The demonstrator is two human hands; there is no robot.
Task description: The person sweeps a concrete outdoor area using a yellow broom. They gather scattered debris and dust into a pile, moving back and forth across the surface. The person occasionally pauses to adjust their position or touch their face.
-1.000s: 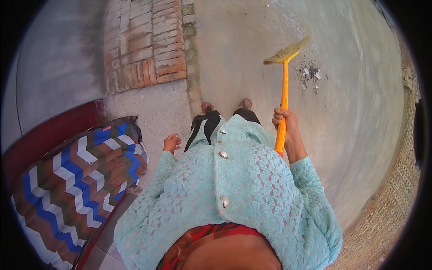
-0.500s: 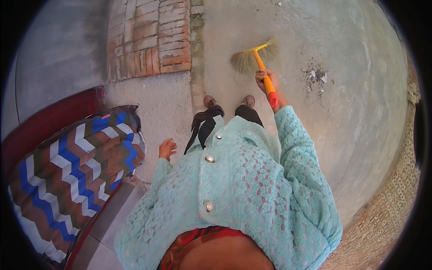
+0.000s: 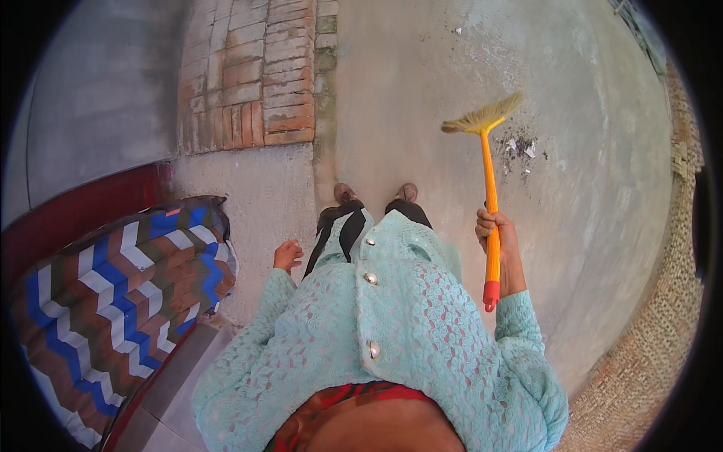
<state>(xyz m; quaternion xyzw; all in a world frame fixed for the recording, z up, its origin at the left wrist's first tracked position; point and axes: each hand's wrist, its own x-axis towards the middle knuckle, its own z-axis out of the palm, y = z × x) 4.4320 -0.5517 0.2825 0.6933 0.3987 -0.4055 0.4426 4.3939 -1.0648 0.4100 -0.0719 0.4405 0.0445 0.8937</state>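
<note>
A broom (image 3: pixel 489 181) with an orange handle, a red end cap and a yellow head is in my right hand (image 3: pixel 503 233), whose fingers are wrapped around the lower handle. The pale bristles (image 3: pixel 480 117) fan out just beyond and left of a small heap of dark dirt with white scraps (image 3: pixel 521 148). Whether they touch the floor, I cannot tell. My left hand (image 3: pixel 287 257) hangs at my left side with loosely bent fingers and nothing in it.
Concrete floor (image 3: pixel 399 98) stretches ahead and right, with a white scrap (image 3: pixel 458 31) farther off. Bricks (image 3: pixel 248 83) form a patch at the far left. A zigzag-patterned cover (image 3: pixel 128 301) lies left of me. A woven mat-like surface (image 3: pixel 640 361) borders the right.
My right hand and the broom have swung right and nearer to me. The bristles have moved from left of the dirt heap to its far edge. My left hand stays low at my side.
</note>
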